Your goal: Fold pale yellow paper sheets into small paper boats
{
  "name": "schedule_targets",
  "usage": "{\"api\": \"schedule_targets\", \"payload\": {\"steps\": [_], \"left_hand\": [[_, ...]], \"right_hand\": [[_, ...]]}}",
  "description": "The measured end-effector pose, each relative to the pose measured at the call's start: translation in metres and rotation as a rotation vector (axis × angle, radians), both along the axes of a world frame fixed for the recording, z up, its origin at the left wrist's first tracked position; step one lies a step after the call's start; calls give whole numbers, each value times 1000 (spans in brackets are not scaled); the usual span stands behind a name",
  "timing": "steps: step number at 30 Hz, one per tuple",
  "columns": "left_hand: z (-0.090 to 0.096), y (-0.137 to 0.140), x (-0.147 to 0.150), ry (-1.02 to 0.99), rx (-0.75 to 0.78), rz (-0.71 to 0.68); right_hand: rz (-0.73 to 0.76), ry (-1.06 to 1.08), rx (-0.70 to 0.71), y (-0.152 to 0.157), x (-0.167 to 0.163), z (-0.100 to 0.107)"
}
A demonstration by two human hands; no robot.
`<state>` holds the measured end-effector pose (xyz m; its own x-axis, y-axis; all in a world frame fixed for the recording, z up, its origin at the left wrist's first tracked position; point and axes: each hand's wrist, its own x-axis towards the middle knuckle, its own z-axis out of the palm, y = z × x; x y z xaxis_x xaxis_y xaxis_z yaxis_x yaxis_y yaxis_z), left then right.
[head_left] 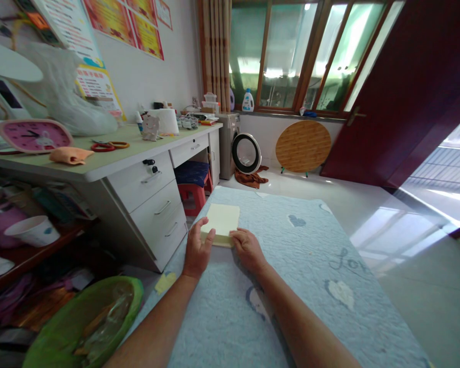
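Note:
A thick, pale yellow block (224,219), square-cornered like a pad of paper or a flat box, lies on the light blue quilted cover (299,286). My left hand (198,247) grips its left side, the thumb at the front edge and the fingers along the left. At the front right corner, my right hand (249,249) holds it with curled fingers. Part of the block's side is hidden behind my fingers. I cannot tell for certain whether it is paper or a box.
Left of the bed stands a desk (138,153) with drawers, a pink clock (35,135) and scissors (109,146) on it. Below is a green-lined bin (134,291). A red stool (193,197), a washing machine (227,145) with its door open and a round wooden tabletop (303,146) stand beyond.

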<state>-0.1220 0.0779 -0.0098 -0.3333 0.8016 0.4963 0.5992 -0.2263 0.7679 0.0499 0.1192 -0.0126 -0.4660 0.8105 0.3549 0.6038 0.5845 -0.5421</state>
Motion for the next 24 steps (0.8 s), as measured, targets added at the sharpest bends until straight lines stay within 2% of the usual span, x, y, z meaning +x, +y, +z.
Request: {"api": "schedule_targets", "payload": {"steps": [5,8,14,17,21,24], "left_hand": [[8,-9,11,-60,83,-133],[12,-11,16,-32,35,-227],[25,-20,36,44,-44,-534],[31,-32,51,-7,-125,-657],[33,-56,67,-65,-270,-771],[32,-72,74,-90,-354,-831]], "right_hand": [[-99,77,-27,-4,21,14],[-112,116,-30,-15,44,27],[-59,180,-63,-54,96,40],[-30,238,-254,-75,120,37],[-11,270,-340,-97,141,34],[27,269,-411,-109,147,40]]}}
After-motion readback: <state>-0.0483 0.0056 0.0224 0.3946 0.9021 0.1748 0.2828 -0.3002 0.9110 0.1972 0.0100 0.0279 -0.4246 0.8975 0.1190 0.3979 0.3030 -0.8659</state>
